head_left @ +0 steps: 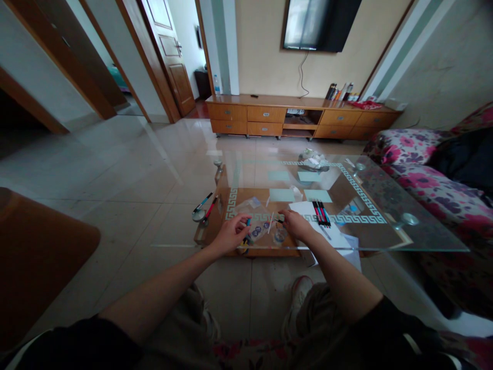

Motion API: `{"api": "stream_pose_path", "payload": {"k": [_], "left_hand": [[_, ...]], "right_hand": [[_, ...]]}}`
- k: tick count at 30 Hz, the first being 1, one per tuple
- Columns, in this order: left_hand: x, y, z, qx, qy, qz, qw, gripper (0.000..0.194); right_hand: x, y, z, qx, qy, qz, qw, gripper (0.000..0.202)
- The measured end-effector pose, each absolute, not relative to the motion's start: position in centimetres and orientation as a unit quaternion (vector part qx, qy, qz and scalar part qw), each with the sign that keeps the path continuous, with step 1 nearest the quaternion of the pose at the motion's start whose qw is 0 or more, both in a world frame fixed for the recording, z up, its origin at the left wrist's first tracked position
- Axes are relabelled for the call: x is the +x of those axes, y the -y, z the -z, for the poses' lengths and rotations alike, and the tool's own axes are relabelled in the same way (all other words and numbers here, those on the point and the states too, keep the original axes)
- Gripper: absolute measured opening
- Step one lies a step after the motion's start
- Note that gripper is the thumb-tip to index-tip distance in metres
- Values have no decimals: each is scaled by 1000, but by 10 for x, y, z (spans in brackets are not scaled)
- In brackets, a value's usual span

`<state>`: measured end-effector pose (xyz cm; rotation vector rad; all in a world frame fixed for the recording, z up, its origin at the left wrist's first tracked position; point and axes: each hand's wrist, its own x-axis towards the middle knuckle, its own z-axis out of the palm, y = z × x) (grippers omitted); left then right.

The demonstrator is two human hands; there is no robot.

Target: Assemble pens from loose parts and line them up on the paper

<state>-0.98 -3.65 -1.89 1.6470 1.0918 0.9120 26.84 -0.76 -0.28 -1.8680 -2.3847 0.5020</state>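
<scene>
Glass table [423,240] spans the centre and right of the frame, where a person's two hands work near its front edge. The left hand [232,234], just left of centre, pinches a small blue piece [248,222] between thumb and fingertips. The right hand [295,224], facing it from right of centre, has its fingers closed on a small dark piece [280,221]. Between them stretches a thin white stick [271,222]; whether it is held or lying on the glass cannot be told. A clear plastic bag [252,206] spreads beneath and behind the hands. To the right of the right hand, a row of pens [321,213] with dark, red and blue parts lies side by side on white paper [339,236]. Two more pens, one blue [203,202] and one red [210,208], lie apart at the table's left end. In the upper part of the frame, a wooden cabinet [265,114] stands below a wall-mounted television [319,25]; a flowered sofa [416,146] lines the right side.
</scene>
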Motion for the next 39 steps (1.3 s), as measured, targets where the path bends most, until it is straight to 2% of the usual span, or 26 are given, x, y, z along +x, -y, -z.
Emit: {"api": "stream_pose_path", "payload": {"k": [9,14,17,26,32,39], "left_hand": [[-7,34,18,618,-433,-401,521,36],[-5,31,18,536,-434,-428,584,38],[-4,31,16,517,-432,-431,600,39],[1,38,4,479,-427,-406,650,38],[3,41,3,501,-415,-374,661,39],[0,40,11,533,-401,-363,651,41]], "right_hand": [[268,4,4,-641,752,-136,71,30],[263,4,2,-648,742,-131,109,34],[258,5,1,-626,759,-134,117,26],[237,-4,1,-683,713,-152,57,24],[212,-14,3,-737,658,-153,19,44],[196,-18,-2,-772,607,-189,7,38]]}}
